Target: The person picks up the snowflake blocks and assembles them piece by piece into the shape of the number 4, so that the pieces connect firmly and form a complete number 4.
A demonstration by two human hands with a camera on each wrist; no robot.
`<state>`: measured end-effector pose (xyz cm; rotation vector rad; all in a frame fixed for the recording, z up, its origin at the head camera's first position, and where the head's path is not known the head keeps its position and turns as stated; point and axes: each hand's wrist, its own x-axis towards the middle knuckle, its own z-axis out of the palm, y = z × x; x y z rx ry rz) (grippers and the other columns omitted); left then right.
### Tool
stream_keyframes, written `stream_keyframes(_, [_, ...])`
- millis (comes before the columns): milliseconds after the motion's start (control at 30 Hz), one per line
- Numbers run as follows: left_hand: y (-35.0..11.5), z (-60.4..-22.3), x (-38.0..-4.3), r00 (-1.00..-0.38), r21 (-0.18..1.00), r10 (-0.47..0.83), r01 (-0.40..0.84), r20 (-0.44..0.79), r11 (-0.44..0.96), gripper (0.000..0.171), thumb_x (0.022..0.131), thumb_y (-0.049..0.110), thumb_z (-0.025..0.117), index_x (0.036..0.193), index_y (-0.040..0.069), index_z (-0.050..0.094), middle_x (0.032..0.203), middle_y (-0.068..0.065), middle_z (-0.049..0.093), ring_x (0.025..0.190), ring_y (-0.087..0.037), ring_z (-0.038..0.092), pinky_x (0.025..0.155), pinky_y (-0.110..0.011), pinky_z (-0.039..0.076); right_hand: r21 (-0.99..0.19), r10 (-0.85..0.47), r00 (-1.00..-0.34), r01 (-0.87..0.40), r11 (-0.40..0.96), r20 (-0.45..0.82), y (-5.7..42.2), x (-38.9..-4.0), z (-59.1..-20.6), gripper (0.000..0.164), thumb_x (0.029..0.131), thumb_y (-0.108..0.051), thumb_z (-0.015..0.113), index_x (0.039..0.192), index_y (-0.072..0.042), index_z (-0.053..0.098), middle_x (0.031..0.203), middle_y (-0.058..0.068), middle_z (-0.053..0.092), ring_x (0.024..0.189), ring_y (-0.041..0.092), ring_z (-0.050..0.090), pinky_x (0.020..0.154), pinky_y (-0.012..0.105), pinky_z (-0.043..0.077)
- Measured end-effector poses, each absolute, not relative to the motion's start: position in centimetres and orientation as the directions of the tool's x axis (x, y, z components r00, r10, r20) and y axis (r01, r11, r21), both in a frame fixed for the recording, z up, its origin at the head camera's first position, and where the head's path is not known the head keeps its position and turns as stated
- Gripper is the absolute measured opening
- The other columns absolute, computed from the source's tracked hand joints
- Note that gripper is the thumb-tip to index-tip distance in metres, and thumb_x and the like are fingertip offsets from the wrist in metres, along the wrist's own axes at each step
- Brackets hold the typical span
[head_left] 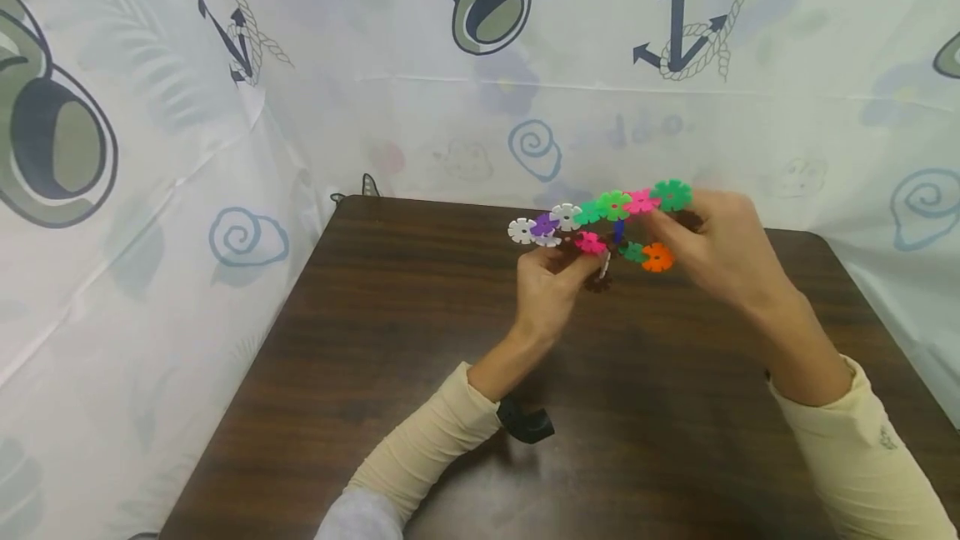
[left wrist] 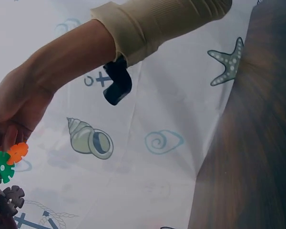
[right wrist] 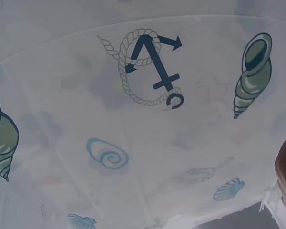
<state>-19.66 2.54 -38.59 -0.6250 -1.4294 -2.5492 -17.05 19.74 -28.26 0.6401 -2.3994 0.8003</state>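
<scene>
Several flower-shaped plastic interlocking discs (head_left: 615,206) are joined into one piece, held above the table. White, purple, green and pink discs form its upper row, with a blue disc (head_left: 618,231) seen edge-on below. My left hand (head_left: 546,290) pinches the piece from below, near a pink disc (head_left: 590,242). At the right end, my right hand (head_left: 720,248) grips it by the large green disc (head_left: 671,195). An orange disc (head_left: 658,257) sticks out lower right. In the left wrist view, the left hand (left wrist: 19,102) is at the left edge, above the orange disc (left wrist: 17,152).
Below the hands is a dark brown wooden table (head_left: 360,307). White cloth (head_left: 420,132) printed with shells and anchors hangs behind and at the sides. A black curved wrist mount (head_left: 527,423) juts out from the left sleeve (head_left: 427,440).
</scene>
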Motion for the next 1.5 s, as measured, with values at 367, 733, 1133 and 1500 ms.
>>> stream_keyframes(367, [2.6,-38.5,-19.6,-0.903,0.789,0.092,0.312,0.419,-0.529,0.023,0.089,-0.001,0.065,0.100,-0.022,0.064,0.078,0.006,0.073,0.063,-0.010,0.069,0.063,-0.027,0.062,-0.537,-0.166,-0.726,-0.623,0.568,0.667,19.8,-17.1,-27.1,0.015,0.094,-0.006,0.074,0.109,-0.004,0.072,0.080,-0.021,0.069,0.066,0.000,0.062,0.064,0.014,0.047])
stream_keyframes(733, [2.8,-38.7,-19.2,-0.904,0.778,0.085,0.309,0.419,-0.547,0.025,0.088,-0.006,0.067,0.103,-0.025,0.061,0.082,0.009,0.074,0.070,-0.008,0.071,0.067,-0.025,0.062,-0.554,-0.141,-0.721,-0.629,0.545,0.679,19.2,-19.2,-26.6,0.012,0.099,-0.012,0.068,0.106,-0.004,0.075,0.071,-0.015,0.062,0.055,0.006,0.048,0.050,0.019,0.037])
stream_keyframes(1133, [2.8,-38.7,-19.3,-0.937,0.796,-0.014,0.304,0.349,-0.523,0.025,0.085,-0.004,0.074,0.100,-0.022,0.067,0.085,0.005,0.077,0.080,-0.008,0.074,0.073,-0.024,0.061,-0.626,-0.078,-0.738,-0.619,0.474,0.671,19.1,-19.6,-28.4,0.019,0.098,-0.009,0.069,0.115,-0.006,0.074,0.071,-0.004,0.060,0.052,0.009,0.047,0.045,0.023,0.032])
stream_keyframes(1500, [2.8,-39.5,-18.9,-0.952,0.848,-0.018,0.282,0.307,-0.448,0.022,0.087,0.002,0.077,0.097,-0.016,0.072,0.083,0.000,0.077,0.075,-0.007,0.071,0.068,-0.023,0.059,-0.585,-0.023,-0.698,-0.618,0.525,0.716,18.9,-19.5,-30.2,0.029,0.096,-0.010,0.072,0.125,-0.012,0.071,0.086,-0.009,0.064,0.057,0.004,0.053,0.054,0.015,0.043])
